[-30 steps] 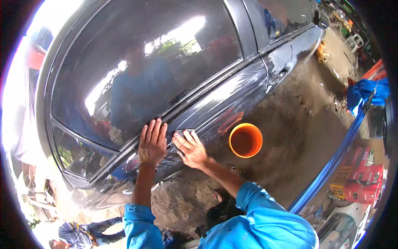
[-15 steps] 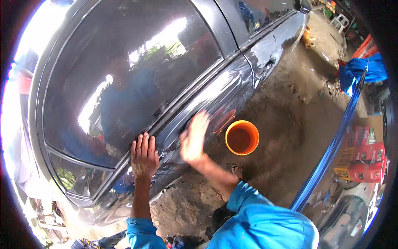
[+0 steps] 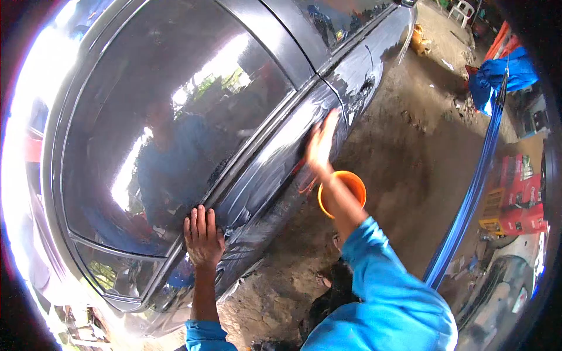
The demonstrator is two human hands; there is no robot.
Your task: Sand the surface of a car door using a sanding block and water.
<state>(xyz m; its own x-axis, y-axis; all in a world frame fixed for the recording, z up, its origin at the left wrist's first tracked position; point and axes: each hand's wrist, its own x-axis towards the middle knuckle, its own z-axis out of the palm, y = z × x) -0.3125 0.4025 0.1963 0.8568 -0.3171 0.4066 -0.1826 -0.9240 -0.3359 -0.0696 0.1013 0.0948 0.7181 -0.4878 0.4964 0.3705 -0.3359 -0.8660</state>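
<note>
At the left of the frame, the car's dark window (image 3: pixel 164 99) curved broadly, its glossy glass mirroring white light and a blue shape. Lower centre-left, the left hand (image 3: pixel 204 238) rested at the window's lower edge, palm down, fingers straight and side by side. It seemed to serve as a brace, best kept steady and light.

The door panel (image 3: pixel 275 155) ran diagonally from there toward the upper centre-right, its smooth dark metal smeared with pale, cloudy streaks. The step in hand looked like rubbing that surface; good work probably called for long, overlapping strokes along the panel, with even pressure through flat fingers and a softer touch near the door seam (image 3: pixel 331 86). At the panel's far end, right of centre, the right hand (image 3: pixel 321 143) reached out with extended fingers; blur left it impossible to tell whether its grip pinched or covered anything.

Below it, the right forearm crossed in front of a round orange bucket (image 3: pixel 356 184), so a raised elbow seemed wise. Rough brown ground (image 3: pixel 404 175) spread beyond, toward gathered, shiny blue fabric (image 3: pixel 477 193) at the right.
</note>
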